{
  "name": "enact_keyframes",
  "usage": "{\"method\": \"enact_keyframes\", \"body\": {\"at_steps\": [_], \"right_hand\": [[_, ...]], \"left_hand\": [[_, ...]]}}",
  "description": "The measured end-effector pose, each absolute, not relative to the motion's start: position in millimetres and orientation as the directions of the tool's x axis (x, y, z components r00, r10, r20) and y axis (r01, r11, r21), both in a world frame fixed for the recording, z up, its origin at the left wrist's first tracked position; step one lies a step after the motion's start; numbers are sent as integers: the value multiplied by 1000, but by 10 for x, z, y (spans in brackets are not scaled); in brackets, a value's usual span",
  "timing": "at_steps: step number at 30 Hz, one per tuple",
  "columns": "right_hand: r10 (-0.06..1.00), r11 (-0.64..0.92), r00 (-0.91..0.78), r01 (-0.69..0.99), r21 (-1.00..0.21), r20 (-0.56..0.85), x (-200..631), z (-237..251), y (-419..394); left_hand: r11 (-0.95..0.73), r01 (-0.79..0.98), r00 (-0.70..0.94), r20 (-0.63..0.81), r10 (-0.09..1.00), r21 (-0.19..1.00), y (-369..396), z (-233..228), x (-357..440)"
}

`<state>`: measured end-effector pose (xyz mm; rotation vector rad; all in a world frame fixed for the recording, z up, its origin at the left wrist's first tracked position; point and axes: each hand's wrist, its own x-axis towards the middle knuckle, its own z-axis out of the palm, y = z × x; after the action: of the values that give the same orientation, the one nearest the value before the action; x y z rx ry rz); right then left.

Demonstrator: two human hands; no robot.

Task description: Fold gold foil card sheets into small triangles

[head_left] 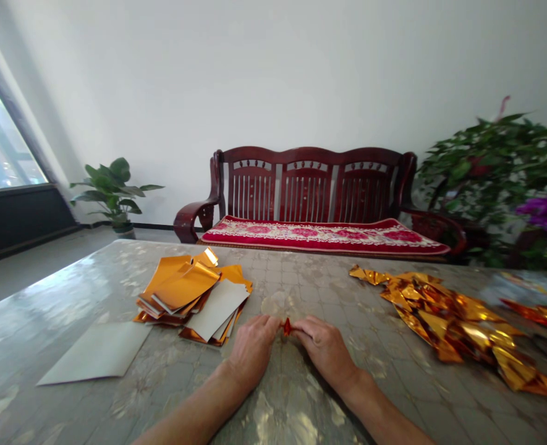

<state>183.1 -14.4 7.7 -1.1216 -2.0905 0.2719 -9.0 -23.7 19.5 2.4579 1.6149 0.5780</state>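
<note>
Both hands rest on the glossy bench (301,408) near its front edge, knuckles up. The left hand (253,349) and the right hand (325,347) meet at a small folded piece of gold foil (287,327), whose fingers are pinched together on it from either side; only a small reddish-gold tip of the piece shows between them. Just beyond the left hand lies a loose stack of gold foil sheets (192,296), some turned white side up. A single white sheet (97,357) lies flat farther left, apart from the stack. To the right of the right hand, well apart, spreads a heap of folded gold pieces (458,321). Behind the bench stands a dark wooden sofa (310,185) with a red cushion (324,235), and potted plants sit at both sides.
</note>
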Motion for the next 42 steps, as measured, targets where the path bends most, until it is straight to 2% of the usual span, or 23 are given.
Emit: {"method": "enact_keyframes", "body": {"at_steps": [5, 14, 20, 25, 35, 42], "right_hand": [[806, 571, -328, 649, -503, 492, 1788, 101, -151], [875, 471, -295, 705, -530, 385, 1679, 119, -196], [867, 490, -319, 682, -542, 382, 1641, 118, -247], [855, 516, -353, 641, -568, 379, 1645, 136, -275], [859, 510, -324, 605, -611, 396, 1626, 134, -346], [865, 501, -323, 597, -627, 384, 1649, 124, -341]], "left_hand": [[-412, 844, 354, 222, 909, 343, -229, 144, -43], [-450, 827, 376, 264, 888, 336, -226, 80, -12], [-474, 831, 431, 203, 879, 290, -212, 94, -21], [-459, 836, 430, 161, 888, 300, -252, 83, -14], [-451, 852, 437, 114, 892, 266, -385, 71, 59], [-486, 830, 452, 180, 873, 275, -338, 50, 20]]}}
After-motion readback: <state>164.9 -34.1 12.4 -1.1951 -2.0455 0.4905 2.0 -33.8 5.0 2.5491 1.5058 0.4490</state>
